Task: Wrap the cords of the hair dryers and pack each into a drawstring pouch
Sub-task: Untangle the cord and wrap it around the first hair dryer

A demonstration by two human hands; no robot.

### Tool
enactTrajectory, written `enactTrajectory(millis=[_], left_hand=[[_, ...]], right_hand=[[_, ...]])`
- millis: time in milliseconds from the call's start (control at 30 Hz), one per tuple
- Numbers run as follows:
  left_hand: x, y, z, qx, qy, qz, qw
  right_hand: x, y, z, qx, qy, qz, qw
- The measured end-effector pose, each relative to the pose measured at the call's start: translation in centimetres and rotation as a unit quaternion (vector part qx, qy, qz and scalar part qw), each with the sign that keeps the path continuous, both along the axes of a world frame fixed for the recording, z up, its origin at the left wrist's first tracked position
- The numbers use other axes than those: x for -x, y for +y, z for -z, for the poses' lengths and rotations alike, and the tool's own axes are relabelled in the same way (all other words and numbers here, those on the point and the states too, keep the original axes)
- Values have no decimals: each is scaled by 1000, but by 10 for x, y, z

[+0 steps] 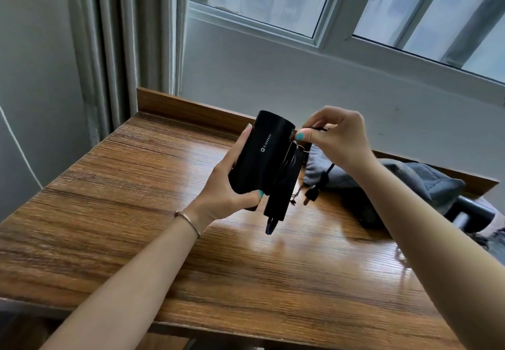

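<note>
A: What could slip here?

B: The cord (326,170) coils may spring loose if the right hand (337,137) eases its pinch; the plug (310,196) dangles free at centre frame.

A: And the hands?

B: Left hand (228,185) wraps the black hair dryer (259,158) held above the tabletop (136,185). Right thumb and fingers pinch the cord, I think. A grey pouch (404,177) lies right of centre

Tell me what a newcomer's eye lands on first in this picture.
First, the black hair dryer held up above the middle of the wooden table, gripped by the left hand. Next, the right hand pinching the black cord at the dryer's top right, with the plug dangling below. Behind them, at the table's right, lies a grey drawstring pouch.
</note>
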State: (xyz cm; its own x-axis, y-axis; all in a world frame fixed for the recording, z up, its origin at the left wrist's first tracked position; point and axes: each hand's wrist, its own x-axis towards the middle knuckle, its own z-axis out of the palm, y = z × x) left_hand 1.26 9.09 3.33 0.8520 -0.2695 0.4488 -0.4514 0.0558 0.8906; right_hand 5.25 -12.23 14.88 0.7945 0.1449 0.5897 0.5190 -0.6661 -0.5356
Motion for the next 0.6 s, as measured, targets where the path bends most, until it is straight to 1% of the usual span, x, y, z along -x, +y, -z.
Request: enactTrajectory(millis=[133, 267, 367, 500, 600], left_hand=[[1, -2, 0, 3, -3, 9, 1000], [1, 0, -1, 14, -1, 25, 1000], [2, 1, -4, 33, 4, 43, 999], [3, 0, -7, 65, 18, 65, 996], [0, 0, -5, 95, 33, 94, 991]], right_hand=[[-1, 3, 4, -65, 33, -39, 997], [-2, 0, 13, -133, 82, -77, 985], [0, -2, 15, -148, 113, -114, 976], [6, 0, 18, -201, 155, -172, 952], [9, 3, 27, -246, 175, -184, 935]])
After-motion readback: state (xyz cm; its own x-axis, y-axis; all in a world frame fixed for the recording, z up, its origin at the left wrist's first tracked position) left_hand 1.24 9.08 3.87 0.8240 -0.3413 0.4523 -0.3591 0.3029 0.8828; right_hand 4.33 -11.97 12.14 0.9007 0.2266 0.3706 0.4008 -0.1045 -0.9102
